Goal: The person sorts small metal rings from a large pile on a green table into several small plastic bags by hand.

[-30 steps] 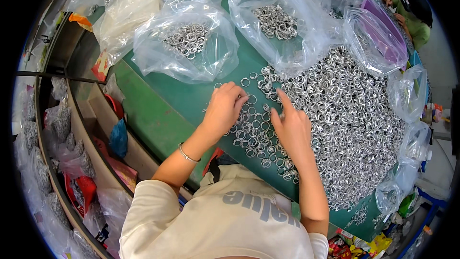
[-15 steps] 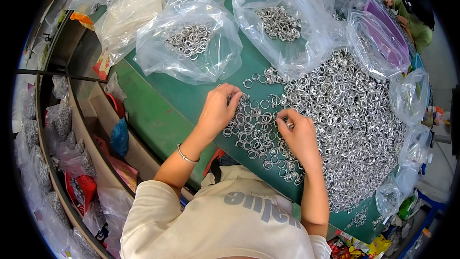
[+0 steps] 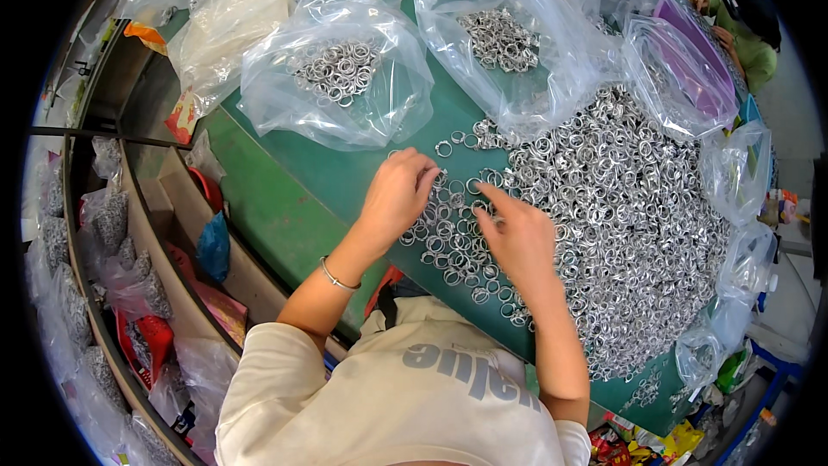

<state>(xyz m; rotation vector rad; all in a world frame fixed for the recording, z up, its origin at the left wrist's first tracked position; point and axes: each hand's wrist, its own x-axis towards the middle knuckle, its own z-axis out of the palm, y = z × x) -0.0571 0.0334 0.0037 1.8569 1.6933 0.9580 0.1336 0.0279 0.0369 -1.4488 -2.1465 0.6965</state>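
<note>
Rings [image 3: 448,233]: loose silver spread on green worktop [image 3: 285,198], heap at 3 o'clock. My left hand [image 3: 398,194] curled, grip unclear; right hand [image 3: 517,237] fingers apart, flat. I'd pick singly, lightly.

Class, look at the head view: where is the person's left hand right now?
The left hand rests on the near-left edge of the spread of metal rings on the green table, beside the right hand.

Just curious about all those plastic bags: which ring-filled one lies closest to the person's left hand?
The clear bag of rings just beyond the left hand; the other ring-filled bag lies farther right.
</note>
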